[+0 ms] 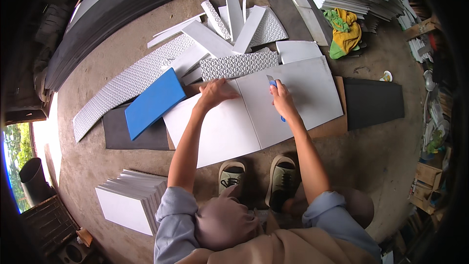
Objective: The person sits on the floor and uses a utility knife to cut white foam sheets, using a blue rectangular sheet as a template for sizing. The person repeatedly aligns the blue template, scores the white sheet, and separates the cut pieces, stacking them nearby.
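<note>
White foam sheet point(293, 102) lying flat on the floor at centre frame, over a brown board point(337, 126); likely light, thin and slightly flexible, prone to sliding and denting under pressure, so best pinned flat with a spread palm near the cut line rather than pinched at an edge; cut seam running from 12 toward 6 o'clock between the two hands. Left hand point(215, 93) at 11 o'clock of the seam, grip released, fingers splayed and pressing down on the sheet; forearm stretched straight forward. Right hand point(283, 100) at 1 o'clock, grip clenched on a blue-handled utility knife point(272, 84), blade tip on the sheet; wrist bent, elbow tucked by the knee. Blue foam piece point(154, 101) at 9 o'clock; patterned white strips point(239, 64) heaped at 12; stacked white sheets point(129, 200) at 7; yellow-green cloth point(344, 32) at 2.
</note>
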The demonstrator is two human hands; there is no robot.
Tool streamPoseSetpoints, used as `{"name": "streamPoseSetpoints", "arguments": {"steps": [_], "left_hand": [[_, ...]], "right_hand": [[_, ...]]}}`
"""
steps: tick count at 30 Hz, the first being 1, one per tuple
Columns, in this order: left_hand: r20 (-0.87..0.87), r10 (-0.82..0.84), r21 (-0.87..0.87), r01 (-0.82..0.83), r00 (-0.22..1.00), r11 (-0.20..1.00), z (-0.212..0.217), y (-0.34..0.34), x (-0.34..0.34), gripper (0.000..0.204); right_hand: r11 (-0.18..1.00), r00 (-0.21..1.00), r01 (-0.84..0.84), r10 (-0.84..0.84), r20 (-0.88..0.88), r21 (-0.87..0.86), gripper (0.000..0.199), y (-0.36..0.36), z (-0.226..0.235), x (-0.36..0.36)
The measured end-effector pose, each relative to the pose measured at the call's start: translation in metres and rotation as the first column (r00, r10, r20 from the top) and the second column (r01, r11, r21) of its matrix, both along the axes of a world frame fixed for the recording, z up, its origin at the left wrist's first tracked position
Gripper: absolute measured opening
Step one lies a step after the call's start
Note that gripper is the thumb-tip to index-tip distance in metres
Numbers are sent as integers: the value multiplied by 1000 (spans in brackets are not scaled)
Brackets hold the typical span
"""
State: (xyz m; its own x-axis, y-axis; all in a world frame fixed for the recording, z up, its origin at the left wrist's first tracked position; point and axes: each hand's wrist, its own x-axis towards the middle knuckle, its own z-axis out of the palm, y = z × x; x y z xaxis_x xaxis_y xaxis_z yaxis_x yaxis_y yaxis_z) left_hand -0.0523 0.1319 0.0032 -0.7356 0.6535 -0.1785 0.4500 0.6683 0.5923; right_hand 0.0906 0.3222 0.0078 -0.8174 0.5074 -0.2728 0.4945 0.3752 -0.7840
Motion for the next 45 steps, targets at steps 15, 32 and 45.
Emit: {"name": "streamPoseSetpoints", "arguments": {"steps": [15, 32, 45], "left_hand": [[-443, -122, 264, 259, 888, 929, 219, -4, 108, 42], [-674, -233, -163, 167, 700, 972, 148, 4, 147, 30], [-690, -175, 33, 272, 702, 962, 138, 5, 143, 29]], "right_hand": [[988, 844, 143, -95, -528, 50, 50, 2, 161, 52], [914, 967, 6, -108, -229, -406, 31, -75, 156, 156], [969, 930, 19, -108, -352, -246, 20, -75, 135, 152]]}}
